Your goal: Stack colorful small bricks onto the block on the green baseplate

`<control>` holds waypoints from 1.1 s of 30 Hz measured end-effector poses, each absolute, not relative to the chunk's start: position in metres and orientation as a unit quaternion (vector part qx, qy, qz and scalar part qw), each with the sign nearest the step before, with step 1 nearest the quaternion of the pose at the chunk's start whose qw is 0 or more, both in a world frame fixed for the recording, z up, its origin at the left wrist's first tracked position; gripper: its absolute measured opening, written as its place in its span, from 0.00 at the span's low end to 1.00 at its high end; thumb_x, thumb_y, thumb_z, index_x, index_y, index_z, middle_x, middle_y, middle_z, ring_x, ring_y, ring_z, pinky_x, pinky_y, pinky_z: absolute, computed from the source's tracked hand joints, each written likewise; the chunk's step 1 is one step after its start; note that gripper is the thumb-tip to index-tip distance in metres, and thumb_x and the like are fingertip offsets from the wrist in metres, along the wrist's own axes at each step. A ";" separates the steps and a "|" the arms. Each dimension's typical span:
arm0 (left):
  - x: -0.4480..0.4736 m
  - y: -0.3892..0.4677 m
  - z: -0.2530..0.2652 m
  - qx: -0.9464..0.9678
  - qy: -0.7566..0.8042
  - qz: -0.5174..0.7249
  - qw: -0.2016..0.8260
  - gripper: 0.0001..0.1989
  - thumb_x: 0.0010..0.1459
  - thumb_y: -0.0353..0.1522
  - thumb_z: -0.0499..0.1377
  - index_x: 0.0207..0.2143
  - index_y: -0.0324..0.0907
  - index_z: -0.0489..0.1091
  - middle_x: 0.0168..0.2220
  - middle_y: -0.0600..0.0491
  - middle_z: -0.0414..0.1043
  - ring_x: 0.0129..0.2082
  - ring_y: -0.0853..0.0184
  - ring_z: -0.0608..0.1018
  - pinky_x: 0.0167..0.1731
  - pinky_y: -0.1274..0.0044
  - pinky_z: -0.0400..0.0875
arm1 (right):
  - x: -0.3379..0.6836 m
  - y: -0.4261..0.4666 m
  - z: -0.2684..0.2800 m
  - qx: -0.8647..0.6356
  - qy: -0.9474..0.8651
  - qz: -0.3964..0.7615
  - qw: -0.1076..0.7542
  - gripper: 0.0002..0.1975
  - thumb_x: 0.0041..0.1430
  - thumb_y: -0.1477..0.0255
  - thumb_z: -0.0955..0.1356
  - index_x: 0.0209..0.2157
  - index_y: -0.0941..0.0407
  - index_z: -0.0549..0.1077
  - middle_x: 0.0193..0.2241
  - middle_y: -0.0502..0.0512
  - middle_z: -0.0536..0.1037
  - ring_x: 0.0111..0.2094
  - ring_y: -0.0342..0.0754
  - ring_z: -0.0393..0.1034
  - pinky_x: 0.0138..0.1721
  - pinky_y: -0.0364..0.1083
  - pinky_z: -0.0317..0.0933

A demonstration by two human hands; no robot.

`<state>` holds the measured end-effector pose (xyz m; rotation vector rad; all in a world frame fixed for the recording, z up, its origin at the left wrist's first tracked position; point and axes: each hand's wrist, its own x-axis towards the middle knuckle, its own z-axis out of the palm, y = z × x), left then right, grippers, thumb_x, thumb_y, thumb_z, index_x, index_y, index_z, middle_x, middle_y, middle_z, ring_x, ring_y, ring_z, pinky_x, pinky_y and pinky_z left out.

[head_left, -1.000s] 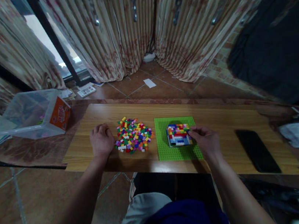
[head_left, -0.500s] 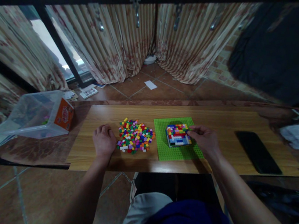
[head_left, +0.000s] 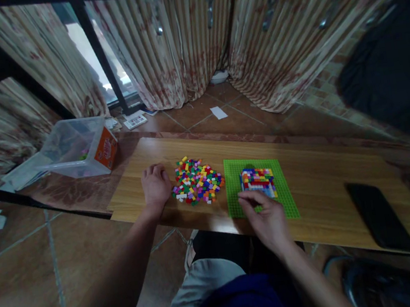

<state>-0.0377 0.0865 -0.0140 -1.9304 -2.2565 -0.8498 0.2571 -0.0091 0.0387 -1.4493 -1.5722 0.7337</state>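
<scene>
Striped curtains [head_left: 191, 54] (blotched red), white paper [head_left: 218, 113] on brown tiles [head_left: 84, 246], clear box [head_left: 81, 169] with orange label [head_left: 106, 148]

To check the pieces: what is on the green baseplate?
A multicoloured brick build sits on the green baseplate; the right hand partly covers both, hiding what lies beneath.

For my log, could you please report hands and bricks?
Left hand beside loose bricks. Right hand over green board, partly hiding brick model.

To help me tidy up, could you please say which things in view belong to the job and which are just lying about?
In use:
loose bricks
brick build
green baseplate

Apparently just lying about:
black phone
clear plastic bin
white paper slip
</scene>
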 end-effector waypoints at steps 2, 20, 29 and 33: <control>-0.037 0.086 -0.014 -0.623 -0.732 -0.275 0.029 0.14 0.59 0.29 0.50 0.41 0.37 0.73 0.44 0.40 0.74 0.46 0.51 0.73 0.49 0.61 0.66 | 0.241 -0.012 0.034 -0.559 -0.680 0.288 0.378 0.09 0.61 0.69 0.66 0.39 0.53 0.78 0.34 0.53 0.79 0.35 0.49 0.73 0.39 0.48 0.66; -0.037 0.085 -0.010 -0.623 -0.731 -0.276 0.028 0.14 0.59 0.30 0.50 0.41 0.37 0.73 0.44 0.40 0.74 0.47 0.51 0.73 0.49 0.61 0.66 | 0.213 0.005 0.017 -0.520 -0.766 0.234 0.298 0.11 0.65 0.73 0.62 0.35 0.52 0.76 0.34 0.55 0.77 0.39 0.50 0.71 0.41 0.48 0.64; -0.041 0.088 -0.014 -0.634 -0.721 -0.277 0.031 0.14 0.59 0.31 0.50 0.40 0.38 0.73 0.43 0.40 0.74 0.47 0.51 0.73 0.51 0.61 0.65 | 0.288 -0.011 0.044 -0.625 -0.622 0.240 0.407 0.12 0.62 0.62 0.65 0.37 0.52 0.78 0.37 0.54 0.80 0.37 0.49 0.73 0.39 0.47 0.65; -0.042 0.089 -0.015 -0.632 -0.722 -0.279 0.037 0.14 0.59 0.31 0.49 0.40 0.38 0.73 0.43 0.40 0.75 0.46 0.51 0.73 0.51 0.60 0.65 | 0.329 0.000 0.040 -0.703 -0.547 0.189 0.413 0.16 0.58 0.58 0.67 0.34 0.55 0.78 0.35 0.57 0.80 0.34 0.51 0.73 0.36 0.48 0.64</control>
